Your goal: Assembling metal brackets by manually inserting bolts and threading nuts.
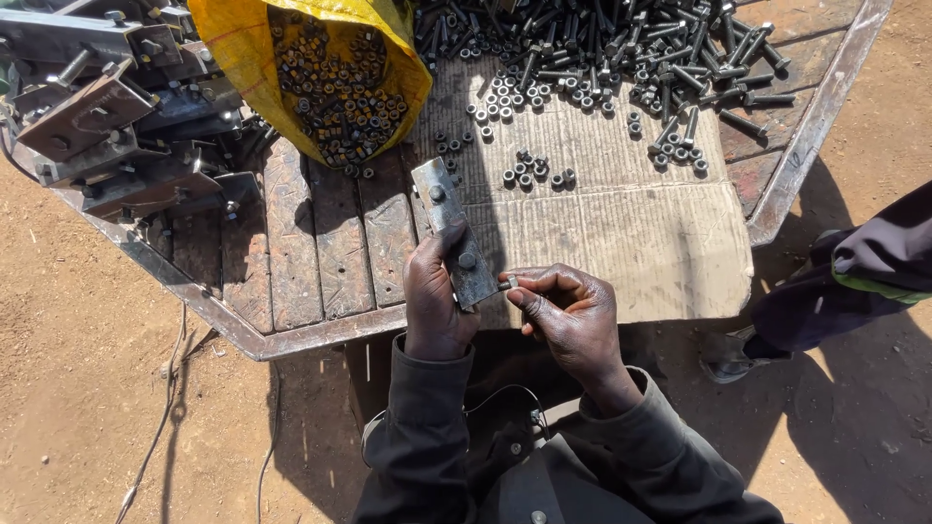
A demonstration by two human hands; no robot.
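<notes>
- My left hand [434, 303] grips the metal plate [454, 233]; right hand [568, 312] pinches a nut [512, 281] at its edge.
- That nut could slip into the dirt [87, 388], I judge: a fingertip-only hold.

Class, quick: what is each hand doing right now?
Left hand: closed around a flat metal plate, held upright.
Right hand: fingertips pinching a small nut at the plate's lower edge.

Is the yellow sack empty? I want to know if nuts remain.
No, the open yellow sack lying on the table shows a heap of dark nuts inside.
</notes>
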